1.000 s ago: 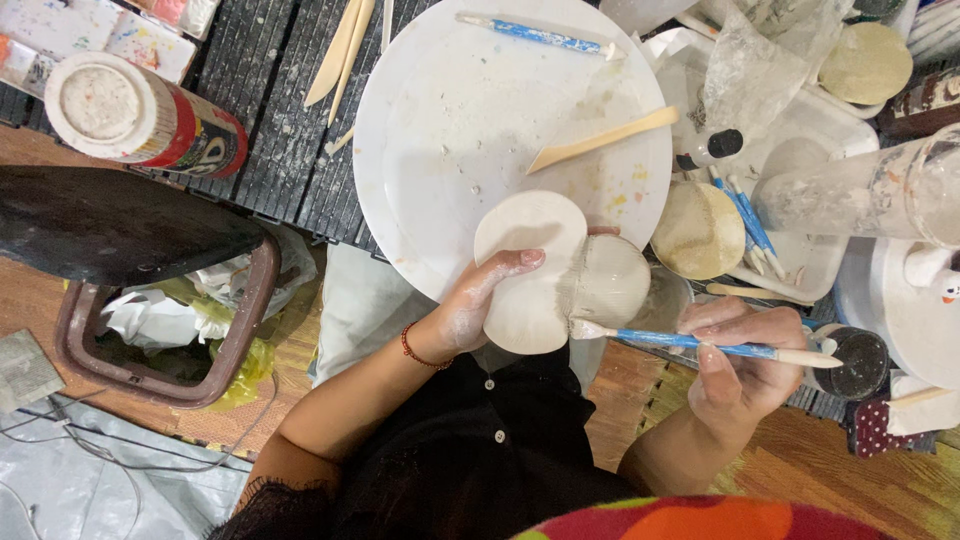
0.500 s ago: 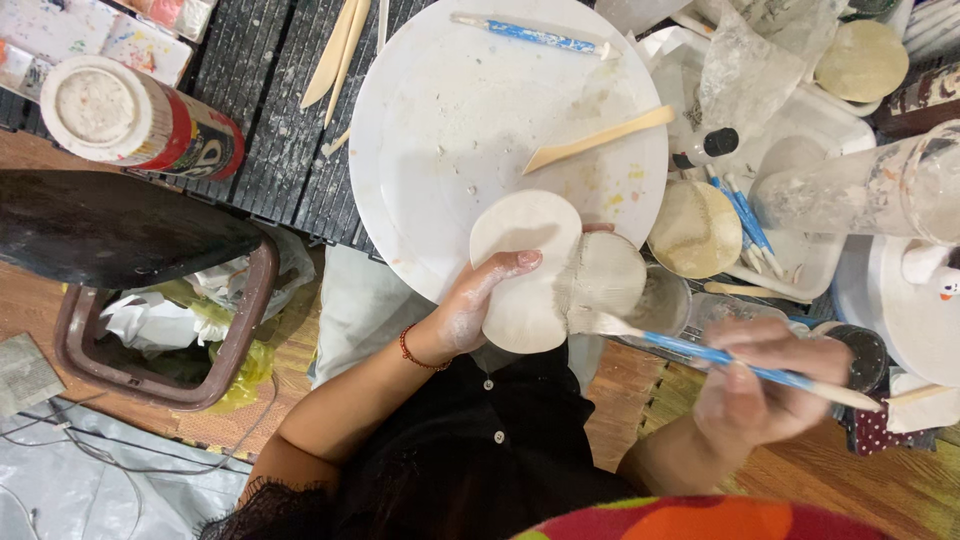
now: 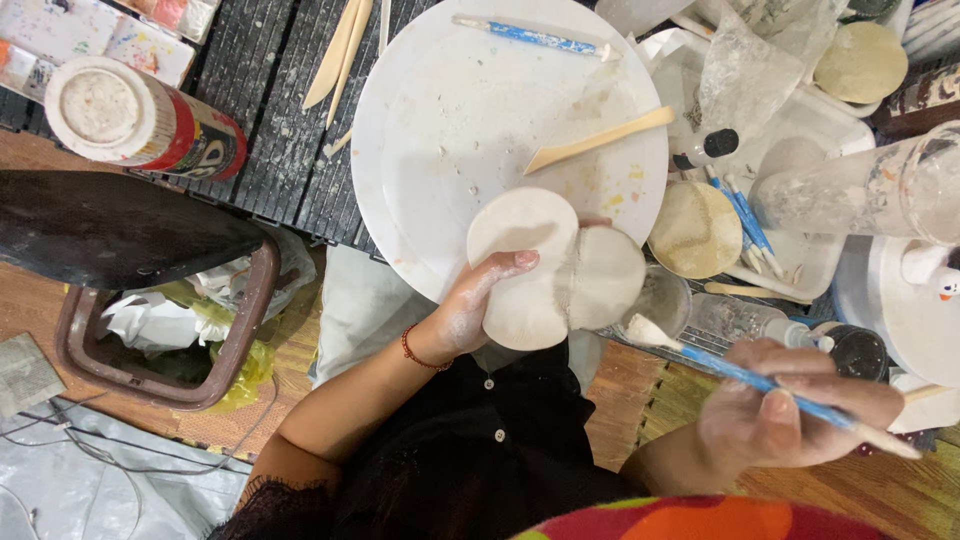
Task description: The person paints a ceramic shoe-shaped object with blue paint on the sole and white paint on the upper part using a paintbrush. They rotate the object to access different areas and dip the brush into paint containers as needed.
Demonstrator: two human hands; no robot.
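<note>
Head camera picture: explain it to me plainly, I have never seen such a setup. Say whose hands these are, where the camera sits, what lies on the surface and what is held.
There is no machine here: a person works with two bare hands, and the single camera sits on their head, looking straight down.

The left hand holds a pale clay piece made of rounded lobes, in front of a large white round board. The right hand grips a blue-handled brush, its whitish tip close to the clay but apart from it.

On the board lie a wooden modelling tool and a second blue brush. To the right is a white tray with clay discs and brushes. To the left, a bottle with a red label lies on its side, and lower down stands a brown bin with crumpled paper.
</note>
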